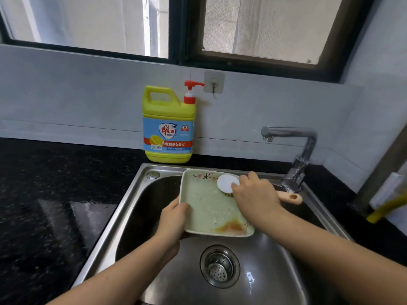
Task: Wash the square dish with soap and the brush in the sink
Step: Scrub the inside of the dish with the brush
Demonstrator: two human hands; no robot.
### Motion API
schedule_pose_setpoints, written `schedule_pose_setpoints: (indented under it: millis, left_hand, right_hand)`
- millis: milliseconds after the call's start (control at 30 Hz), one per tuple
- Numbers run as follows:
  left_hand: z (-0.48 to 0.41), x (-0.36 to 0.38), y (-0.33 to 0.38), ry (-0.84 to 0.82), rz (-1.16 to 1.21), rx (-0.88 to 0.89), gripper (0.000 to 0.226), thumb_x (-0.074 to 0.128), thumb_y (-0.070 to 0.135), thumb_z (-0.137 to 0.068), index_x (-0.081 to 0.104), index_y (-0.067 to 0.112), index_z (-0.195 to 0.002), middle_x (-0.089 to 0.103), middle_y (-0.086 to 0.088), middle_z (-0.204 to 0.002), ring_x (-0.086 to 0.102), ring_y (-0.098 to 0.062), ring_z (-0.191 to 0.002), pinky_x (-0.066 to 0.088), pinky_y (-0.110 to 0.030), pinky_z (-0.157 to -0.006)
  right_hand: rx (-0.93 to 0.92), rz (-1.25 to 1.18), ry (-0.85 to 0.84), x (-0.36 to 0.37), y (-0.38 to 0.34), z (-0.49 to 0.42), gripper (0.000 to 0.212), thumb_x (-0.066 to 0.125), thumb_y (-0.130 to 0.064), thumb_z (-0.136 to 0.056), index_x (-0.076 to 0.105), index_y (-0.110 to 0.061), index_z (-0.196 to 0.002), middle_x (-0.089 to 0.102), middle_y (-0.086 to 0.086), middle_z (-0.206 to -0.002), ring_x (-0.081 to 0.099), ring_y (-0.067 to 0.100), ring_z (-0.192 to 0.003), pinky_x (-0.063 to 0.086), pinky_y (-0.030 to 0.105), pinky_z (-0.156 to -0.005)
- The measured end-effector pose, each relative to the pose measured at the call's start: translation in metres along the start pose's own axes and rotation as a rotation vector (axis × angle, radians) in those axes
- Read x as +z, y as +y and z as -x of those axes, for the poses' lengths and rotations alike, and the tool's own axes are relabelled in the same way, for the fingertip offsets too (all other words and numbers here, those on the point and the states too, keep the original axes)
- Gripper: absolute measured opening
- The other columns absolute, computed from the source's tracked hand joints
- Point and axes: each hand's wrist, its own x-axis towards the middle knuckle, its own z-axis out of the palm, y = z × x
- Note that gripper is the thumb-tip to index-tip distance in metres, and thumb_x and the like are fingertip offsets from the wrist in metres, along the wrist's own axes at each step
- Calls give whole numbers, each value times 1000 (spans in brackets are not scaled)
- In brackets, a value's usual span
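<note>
Left hand point(174, 219) grips square dish point(209, 208), brown residue inside, over sink point(259, 256); right hand point(256, 194) holds brush point(228, 183) against it.

A pale green square dish point(207, 208) with a flower pattern is held tilted over the steel sink point(123, 201), above the drain point(219, 266). The left hand point(172, 219) grips the dish's left edge near its near corner, thumb on the inner face. The right hand point(255, 194) holds a brush point(226, 183), its round white head pressed on the dish's far right corner and its peach handle pointing right. A brown stain point(231, 227) sits by the near right corner. A yellow soap bottle point(168, 128) with a red pump stands on the black counter point(44, 194) at the sink's far edge, and the tap point(301, 155) rises at its far right corner.
</note>
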Motion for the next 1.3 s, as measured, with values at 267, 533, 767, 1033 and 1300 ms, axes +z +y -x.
schedule_pose_setpoints:
  millis: [267, 533, 767, 1033, 1300]
  left_hand:
    - [4, 2, 1, 9, 21, -53, 26, 40, 5, -91, 63, 19, -91, 66, -9, -85, 63, -26, -77, 56, -46, -74]
    - [1, 1, 1, 22, 33, -40, 22, 41, 7, -92, 61, 16, -92, 62, -9, -85, 60, -27, -77, 54, -52, -80]
    - [0, 0, -2, 34, 33, -31, 23, 42, 7, -92, 62, 17, -95, 63, -9, -89, 62, -27, -81, 56, -48, -73]
    - [-4, 0, -7, 6, 81, 37, 24, 46, 31, -98, 67, 20, -104, 72, -7, -97, 69, -25, -90, 58, -42, -75]
    - [-12, -1, -9, 34, 102, 87, 25, 45, 36, -97, 65, 24, -107, 71, -7, -105, 68, -26, -94, 57, -45, -80]
  right_hand:
    - [-39, -251, 115, 7, -31, -11, 37, 39, -12, -88, 61, -20, -116, 62, 7, -98, 56, 27, -92, 46, 34, -63]
    - [58, -154, -3, 23, 3, 5, 35, 36, -12, -95, 48, -17, -127, 53, 7, -112, 46, 26, -104, 36, 31, -65]
    - [99, -217, -25, 14, -25, -10, 29, 37, -11, -96, 51, -11, -121, 52, 11, -118, 46, 26, -107, 35, 32, -67]
    - [-90, -393, 191, 20, -40, -11, 38, 84, -20, -46, 74, -29, -82, 56, -2, -60, 56, 19, -53, 33, 19, -37]
    - [-268, -571, -12, 26, 2, 26, 36, 46, -33, -97, 48, -51, -128, 51, -3, -98, 48, 20, -97, 38, 32, -71]
